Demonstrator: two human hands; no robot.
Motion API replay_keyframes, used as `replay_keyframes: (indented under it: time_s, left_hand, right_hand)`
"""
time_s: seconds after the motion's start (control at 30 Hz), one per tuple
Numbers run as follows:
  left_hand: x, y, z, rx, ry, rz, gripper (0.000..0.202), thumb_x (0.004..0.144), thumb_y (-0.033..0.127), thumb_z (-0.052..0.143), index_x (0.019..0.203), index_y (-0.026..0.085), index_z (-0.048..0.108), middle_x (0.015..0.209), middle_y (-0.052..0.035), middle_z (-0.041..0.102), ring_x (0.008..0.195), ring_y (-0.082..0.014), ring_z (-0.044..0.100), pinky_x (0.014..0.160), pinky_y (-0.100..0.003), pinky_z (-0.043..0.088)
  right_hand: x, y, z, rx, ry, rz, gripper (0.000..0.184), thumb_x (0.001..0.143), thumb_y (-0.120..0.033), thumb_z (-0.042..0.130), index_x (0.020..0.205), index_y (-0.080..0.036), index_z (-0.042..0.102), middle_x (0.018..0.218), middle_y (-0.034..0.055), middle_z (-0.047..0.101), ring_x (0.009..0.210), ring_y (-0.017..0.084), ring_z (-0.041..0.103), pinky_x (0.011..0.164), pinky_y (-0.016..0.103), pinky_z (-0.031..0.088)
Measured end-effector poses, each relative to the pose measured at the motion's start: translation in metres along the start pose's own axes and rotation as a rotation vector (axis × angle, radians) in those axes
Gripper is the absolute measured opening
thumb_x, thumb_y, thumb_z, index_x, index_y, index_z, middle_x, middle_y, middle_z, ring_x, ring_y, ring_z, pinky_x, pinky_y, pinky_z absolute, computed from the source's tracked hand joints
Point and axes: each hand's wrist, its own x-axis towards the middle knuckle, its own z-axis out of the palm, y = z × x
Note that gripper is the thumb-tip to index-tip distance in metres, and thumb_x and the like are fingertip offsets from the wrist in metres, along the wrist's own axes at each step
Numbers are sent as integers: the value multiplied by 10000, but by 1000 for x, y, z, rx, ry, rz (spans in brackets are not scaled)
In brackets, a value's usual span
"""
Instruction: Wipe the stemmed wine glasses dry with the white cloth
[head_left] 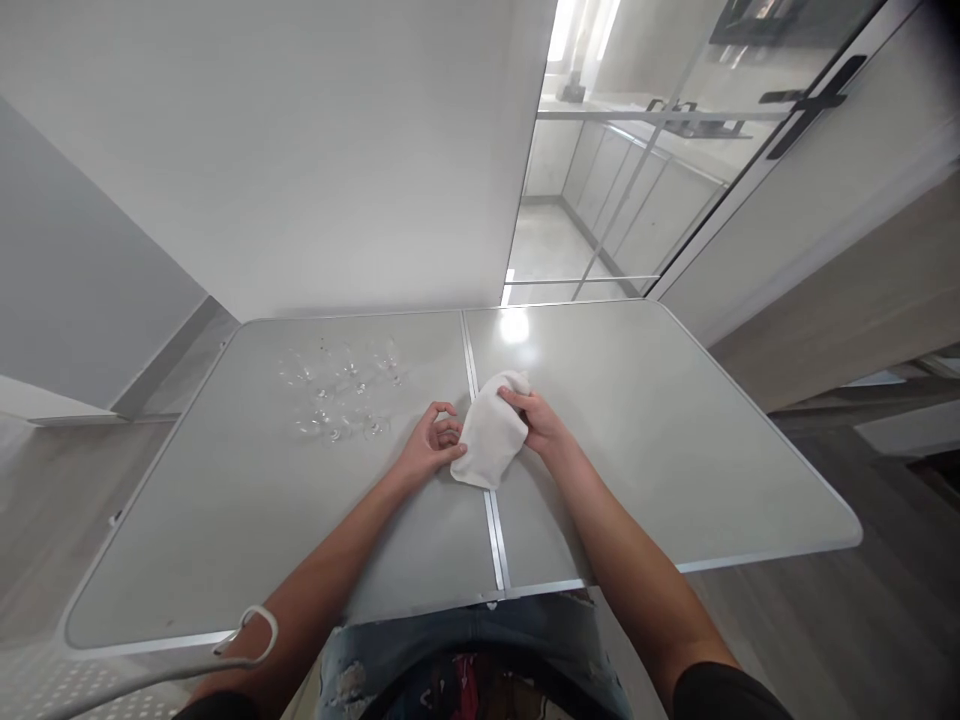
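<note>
My right hand [541,422] grips a white cloth [491,435] by its upper right side, thumb on top. The cloth hangs loosely over the seam in the middle of the table. My left hand [433,440] is at the cloth's left edge, its fingers loosely curled and apart. The left thumb tip meets the cloth's edge, but I see no grip on it. To the left of that hand, several clear glasses [352,378] are grouped in two rows on the tabletop; their exact shape is hard to make out.
The pale folding table [225,520] has a metal rim and a metal seam [495,540] across its middle. A white wall [360,180] stands behind it. Beyond a glass door [637,190] is a kitchen. A white cable [259,640] loops near my left forearm.
</note>
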Motion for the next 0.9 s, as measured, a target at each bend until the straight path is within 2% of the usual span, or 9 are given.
replay_keyframes:
  time_s: [0.07,0.13,0.23,0.3,0.43,0.57,0.67,0.8,0.9]
  left_hand:
    - [0,4,1,-13,37,102,479,758,327,836,1090,252,499,967,-7,621,776,-128,589,663,-224,435]
    - [-2,12,1,-8,72,218,354,787,326,811,999,226,546,950,-18,623,813,-140,584,674,-228,426]
    - [-6,27,2,68,51,331,254,808,322,794,888,199,587,961,-47,626,890,-172,596,740,-262,454]
    - [-10,39,5,191,27,322,228,832,351,774,879,187,623,1004,-73,636,924,-189,604,786,-288,475]
    - [-31,55,9,566,202,247,231,918,394,672,1063,216,649,1063,-62,648,925,-179,619,839,-309,504]
    - [-67,53,4,890,552,290,170,947,379,618,1011,222,632,998,-34,656,895,-172,623,859,-326,506]
    - [-87,38,-7,930,821,252,210,945,419,605,1010,219,600,1011,-44,654,884,-186,631,843,-354,529]
    - [-89,17,-25,905,868,53,565,827,533,715,1228,190,511,1244,-143,605,1053,-284,654,867,-460,571]
    - [-77,12,-36,880,883,-4,731,788,549,753,1329,170,440,1349,-199,552,1194,-349,624,983,-547,534]
  right_hand:
    - [-2,-2,-2,84,-16,-13,388,704,-445,887,914,-183,692,837,19,737,763,175,679,717,267,559]
    - [-5,-2,-2,94,-131,85,447,678,-460,905,967,-180,710,916,30,752,820,177,691,747,262,561]
    - [-11,1,5,-46,-357,297,474,659,-331,935,1044,-157,721,1024,76,764,913,205,711,791,276,569]
    - [-13,3,10,-63,-357,287,430,689,-249,911,1062,-142,727,1041,97,768,932,218,719,816,286,574]
    - [-5,1,10,84,-103,139,278,779,-214,824,1029,-123,741,1013,93,776,872,201,724,764,264,595]
    - [12,-1,-4,326,343,-81,60,880,-160,702,938,-149,716,908,29,768,800,145,719,708,220,613]
    - [21,2,-13,495,583,-315,79,966,-194,619,1000,-175,687,981,10,761,863,131,727,753,234,634]
    - [28,11,-19,520,688,-340,74,989,-222,601,1041,-195,646,1048,6,745,888,145,732,773,309,653]
    - [31,17,-21,560,635,-303,92,1008,-239,558,1022,-188,634,1062,20,741,921,159,731,814,362,656]
